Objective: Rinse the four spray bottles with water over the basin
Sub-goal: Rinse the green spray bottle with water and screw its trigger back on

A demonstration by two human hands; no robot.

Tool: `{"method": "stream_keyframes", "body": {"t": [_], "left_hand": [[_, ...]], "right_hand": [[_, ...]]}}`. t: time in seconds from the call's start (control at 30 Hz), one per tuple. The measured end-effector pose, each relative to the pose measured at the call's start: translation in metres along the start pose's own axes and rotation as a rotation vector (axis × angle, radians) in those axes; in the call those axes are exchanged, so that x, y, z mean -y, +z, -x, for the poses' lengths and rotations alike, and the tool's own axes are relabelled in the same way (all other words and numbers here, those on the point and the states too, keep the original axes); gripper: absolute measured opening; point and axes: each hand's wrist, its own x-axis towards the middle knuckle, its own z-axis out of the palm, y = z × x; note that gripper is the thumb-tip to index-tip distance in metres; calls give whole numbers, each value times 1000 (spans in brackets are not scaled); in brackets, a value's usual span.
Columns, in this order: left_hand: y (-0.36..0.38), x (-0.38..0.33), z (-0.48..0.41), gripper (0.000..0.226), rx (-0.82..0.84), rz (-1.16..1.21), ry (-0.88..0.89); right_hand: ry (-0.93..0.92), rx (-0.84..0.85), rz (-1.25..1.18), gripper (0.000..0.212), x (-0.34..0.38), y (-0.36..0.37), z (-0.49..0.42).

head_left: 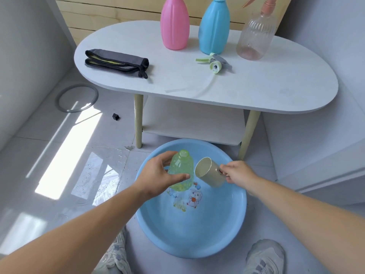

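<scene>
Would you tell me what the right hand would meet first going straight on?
Likely the translucent green plastic bottle the left hand grips; the beige cup in the right hand leads, depth unclear.

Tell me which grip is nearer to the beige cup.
Right. The right grip holds the beige cup by its handle. The left grip holds the green bottle beside the cup, on its left, both over the blue basin.

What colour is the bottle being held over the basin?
The bottle is translucent light green, clearest in the head view.
</scene>
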Motion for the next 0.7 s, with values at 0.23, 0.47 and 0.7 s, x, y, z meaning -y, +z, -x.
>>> {"method": "stream_keyframes", "body": {"t": [0.23, 0.47, 0.7], "left_hand": [[3, 3, -2, 56, 12, -3, -31], [5, -1, -6, 58, 16, -2, -27], [-3, -24, -9, 59, 0, 22, 20]], "right_hand": [[-21, 77, 265, 32, -20, 30, -24], [-155, 124, 432, 36, -20, 36, -26], [-207, 118, 542, 32, -16, 30, -15]]}}
